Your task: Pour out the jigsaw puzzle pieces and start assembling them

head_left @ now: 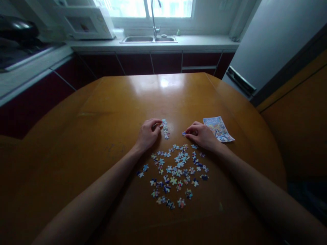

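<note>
Showing both hands at work over a jigsaw on the wooden bench (114, 102). The left hand (148, 133) lies beside the upper end of a narrow strip (166, 130) of joined pieces; whether its fingers are closed on anything cannot be told. The right hand (201, 135), to the right of the strip and apart from it, has thumb and forefinger pinched on the edge of a single piece (184, 133). Loose pieces (173, 181) lie scattered nearer the viewer, between the forearms. A printed sheet (221, 131) lies just beyond the right wrist.
</note>
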The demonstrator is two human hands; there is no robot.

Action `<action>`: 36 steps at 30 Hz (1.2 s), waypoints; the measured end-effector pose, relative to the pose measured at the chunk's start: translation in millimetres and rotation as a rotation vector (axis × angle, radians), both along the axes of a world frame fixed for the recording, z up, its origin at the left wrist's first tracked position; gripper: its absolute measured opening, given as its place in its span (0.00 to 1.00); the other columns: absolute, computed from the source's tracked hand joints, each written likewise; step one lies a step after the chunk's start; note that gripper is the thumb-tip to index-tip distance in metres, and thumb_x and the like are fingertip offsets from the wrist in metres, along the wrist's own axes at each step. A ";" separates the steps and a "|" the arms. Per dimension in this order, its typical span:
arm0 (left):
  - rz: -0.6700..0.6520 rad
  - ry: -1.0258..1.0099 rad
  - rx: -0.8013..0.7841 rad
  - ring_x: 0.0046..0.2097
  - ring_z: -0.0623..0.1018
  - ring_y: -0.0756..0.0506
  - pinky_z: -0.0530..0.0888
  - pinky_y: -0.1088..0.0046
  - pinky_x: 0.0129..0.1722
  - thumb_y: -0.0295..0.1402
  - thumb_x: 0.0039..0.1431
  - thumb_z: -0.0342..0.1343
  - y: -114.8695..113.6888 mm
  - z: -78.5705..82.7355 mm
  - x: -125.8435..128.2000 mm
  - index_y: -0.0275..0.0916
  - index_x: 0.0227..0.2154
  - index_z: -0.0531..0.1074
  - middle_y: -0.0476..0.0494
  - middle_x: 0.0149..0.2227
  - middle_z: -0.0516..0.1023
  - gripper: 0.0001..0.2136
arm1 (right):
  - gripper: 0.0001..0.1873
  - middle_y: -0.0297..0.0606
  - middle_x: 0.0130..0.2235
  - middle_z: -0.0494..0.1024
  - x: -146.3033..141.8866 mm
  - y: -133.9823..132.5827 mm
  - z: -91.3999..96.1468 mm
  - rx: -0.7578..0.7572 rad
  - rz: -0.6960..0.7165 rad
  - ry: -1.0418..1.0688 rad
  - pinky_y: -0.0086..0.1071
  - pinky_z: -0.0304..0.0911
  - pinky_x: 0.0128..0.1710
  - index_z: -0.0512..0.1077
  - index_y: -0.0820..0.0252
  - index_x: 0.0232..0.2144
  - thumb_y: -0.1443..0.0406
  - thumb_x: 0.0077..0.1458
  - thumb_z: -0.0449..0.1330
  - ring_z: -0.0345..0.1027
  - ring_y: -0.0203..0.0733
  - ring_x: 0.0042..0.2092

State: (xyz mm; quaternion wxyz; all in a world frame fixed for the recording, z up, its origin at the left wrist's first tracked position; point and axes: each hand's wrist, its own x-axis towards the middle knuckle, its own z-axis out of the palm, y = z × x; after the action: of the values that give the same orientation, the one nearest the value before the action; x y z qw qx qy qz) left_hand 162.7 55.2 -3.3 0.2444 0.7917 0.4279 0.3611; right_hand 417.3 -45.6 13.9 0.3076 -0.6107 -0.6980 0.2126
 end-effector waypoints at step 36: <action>-0.010 -0.019 0.030 0.48 0.78 0.43 0.73 0.60 0.54 0.23 0.60 0.54 -0.5 -0.7 0.8 0.38 0.39 0.78 0.42 0.44 0.81 0.09 | 0.09 0.39 0.38 0.80 2.2 1.4 -10.1 0.059 -0.065 0.015 0.36 0.63 0.37 0.79 0.57 0.35 0.63 0.61 0.59 0.71 0.43 0.38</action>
State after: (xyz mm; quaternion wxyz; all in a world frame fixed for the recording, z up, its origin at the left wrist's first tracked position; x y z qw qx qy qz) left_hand 163.5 54.6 -4.0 0.2381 0.7939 0.4162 0.3739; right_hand 419.5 -44.2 3.8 0.3373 -0.6222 -0.6814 0.1865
